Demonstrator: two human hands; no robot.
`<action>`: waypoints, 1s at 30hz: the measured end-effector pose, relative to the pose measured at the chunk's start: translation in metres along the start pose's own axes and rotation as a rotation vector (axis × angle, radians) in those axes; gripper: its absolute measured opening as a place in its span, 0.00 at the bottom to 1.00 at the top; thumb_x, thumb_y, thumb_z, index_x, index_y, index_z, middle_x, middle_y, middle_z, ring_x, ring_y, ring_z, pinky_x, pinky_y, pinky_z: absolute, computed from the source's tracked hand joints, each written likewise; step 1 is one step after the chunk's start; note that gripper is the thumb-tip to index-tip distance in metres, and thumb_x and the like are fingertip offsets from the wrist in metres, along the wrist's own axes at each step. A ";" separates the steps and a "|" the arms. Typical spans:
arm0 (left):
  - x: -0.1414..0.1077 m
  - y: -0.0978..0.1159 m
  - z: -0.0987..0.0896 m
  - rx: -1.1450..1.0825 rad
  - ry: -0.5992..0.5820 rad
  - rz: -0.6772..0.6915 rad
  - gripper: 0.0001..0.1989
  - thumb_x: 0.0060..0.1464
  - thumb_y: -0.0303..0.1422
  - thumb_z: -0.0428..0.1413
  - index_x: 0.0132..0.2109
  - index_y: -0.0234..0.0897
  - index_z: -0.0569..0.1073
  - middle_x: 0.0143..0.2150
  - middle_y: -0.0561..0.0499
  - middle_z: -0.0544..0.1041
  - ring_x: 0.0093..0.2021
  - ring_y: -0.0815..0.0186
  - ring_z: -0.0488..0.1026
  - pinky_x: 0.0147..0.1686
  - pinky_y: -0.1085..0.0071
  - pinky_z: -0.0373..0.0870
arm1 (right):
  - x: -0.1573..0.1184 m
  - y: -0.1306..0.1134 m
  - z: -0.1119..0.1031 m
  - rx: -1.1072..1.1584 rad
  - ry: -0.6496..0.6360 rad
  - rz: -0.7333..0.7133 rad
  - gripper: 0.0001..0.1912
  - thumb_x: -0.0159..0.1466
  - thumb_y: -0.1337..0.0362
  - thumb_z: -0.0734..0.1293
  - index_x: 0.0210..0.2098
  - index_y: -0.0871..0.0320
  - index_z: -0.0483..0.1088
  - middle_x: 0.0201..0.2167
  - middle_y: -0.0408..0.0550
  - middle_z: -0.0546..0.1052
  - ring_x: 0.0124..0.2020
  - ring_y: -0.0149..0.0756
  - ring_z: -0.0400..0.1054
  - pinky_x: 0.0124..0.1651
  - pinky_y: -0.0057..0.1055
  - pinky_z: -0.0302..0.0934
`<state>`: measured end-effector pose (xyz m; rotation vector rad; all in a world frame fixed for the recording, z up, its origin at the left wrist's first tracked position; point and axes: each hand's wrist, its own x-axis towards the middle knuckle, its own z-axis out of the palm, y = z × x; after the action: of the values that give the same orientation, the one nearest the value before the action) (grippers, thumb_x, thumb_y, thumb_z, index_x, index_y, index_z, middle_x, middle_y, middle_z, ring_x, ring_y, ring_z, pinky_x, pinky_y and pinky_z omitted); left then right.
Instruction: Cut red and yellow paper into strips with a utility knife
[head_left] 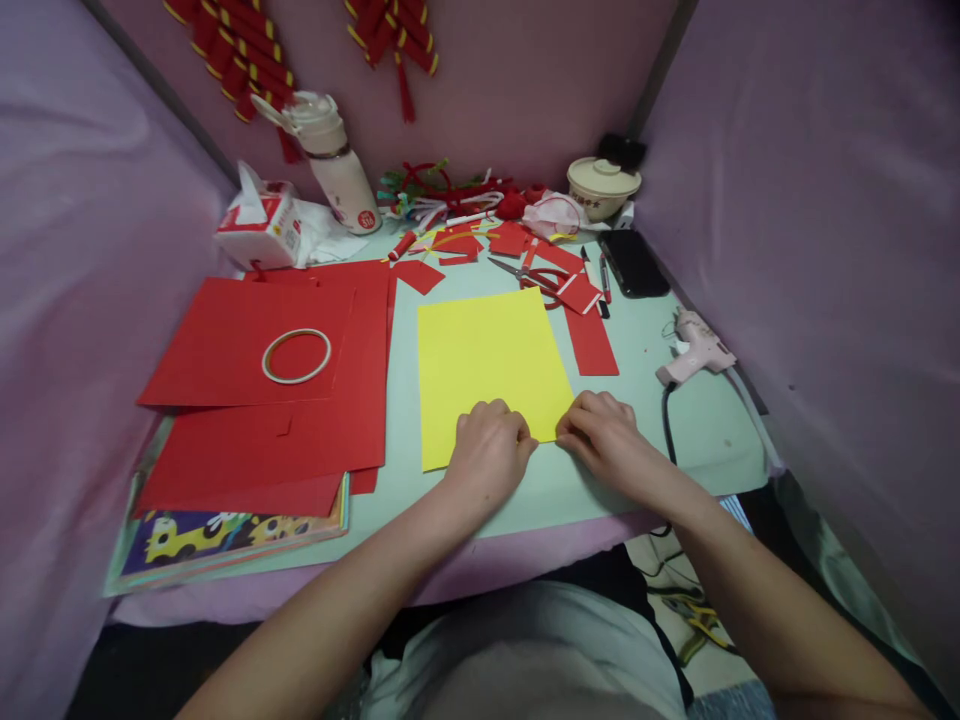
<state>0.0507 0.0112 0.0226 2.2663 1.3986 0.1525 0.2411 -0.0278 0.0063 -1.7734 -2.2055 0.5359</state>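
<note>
Grip: left hand [491, 448] and right hand [609, 438], both pinching the near edge of the yellow sheet [487, 360], the right at its corner. Step, as judged: working that edge, possibly a fold; next move calls for level, even pinches. Count: yellow sheet, one, centre; tape ring [296, 381], one, left; scissors [523, 274], one pair, upper right of centre; glue gun [699, 348], one, right; phone [634, 263], one, upper right; large red sheets [232, 340], several, left, overlapping, number unclear.

both hands [489, 450] pinching close together, forearms [341, 600] bare
</note>
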 end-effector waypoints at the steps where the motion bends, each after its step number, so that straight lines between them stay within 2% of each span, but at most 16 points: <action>1: 0.000 0.001 0.000 0.011 -0.005 -0.003 0.09 0.60 0.32 0.55 0.31 0.37 0.76 0.35 0.48 0.74 0.41 0.59 0.69 0.40 0.62 0.62 | 0.001 -0.001 -0.001 -0.018 -0.015 0.005 0.09 0.69 0.65 0.62 0.33 0.55 0.72 0.37 0.49 0.71 0.42 0.42 0.62 0.45 0.40 0.54; 10: 0.004 0.007 0.001 0.101 -0.005 -0.032 0.11 0.60 0.36 0.55 0.31 0.38 0.76 0.36 0.46 0.74 0.40 0.57 0.70 0.39 0.62 0.62 | 0.007 -0.007 -0.006 -0.083 -0.088 0.051 0.11 0.69 0.65 0.60 0.32 0.55 0.72 0.37 0.50 0.71 0.43 0.44 0.62 0.45 0.41 0.53; 20: 0.009 0.011 -0.006 0.156 -0.079 -0.053 0.11 0.60 0.35 0.52 0.32 0.37 0.75 0.38 0.44 0.75 0.42 0.56 0.70 0.39 0.61 0.64 | -0.001 0.001 -0.012 -0.034 -0.073 0.136 0.11 0.67 0.64 0.60 0.33 0.55 0.72 0.37 0.49 0.72 0.44 0.44 0.61 0.47 0.41 0.51; 30: 0.011 0.013 -0.010 0.178 -0.112 -0.054 0.11 0.59 0.34 0.51 0.31 0.37 0.74 0.38 0.44 0.75 0.42 0.54 0.71 0.38 0.61 0.64 | 0.014 -0.002 -0.024 -0.100 -0.192 0.160 0.11 0.63 0.64 0.61 0.27 0.56 0.72 0.35 0.51 0.73 0.43 0.44 0.62 0.45 0.40 0.49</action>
<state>0.0635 0.0189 0.0353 2.3357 1.4635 -0.1201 0.2468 -0.0117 0.0285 -2.0414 -2.2625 0.6673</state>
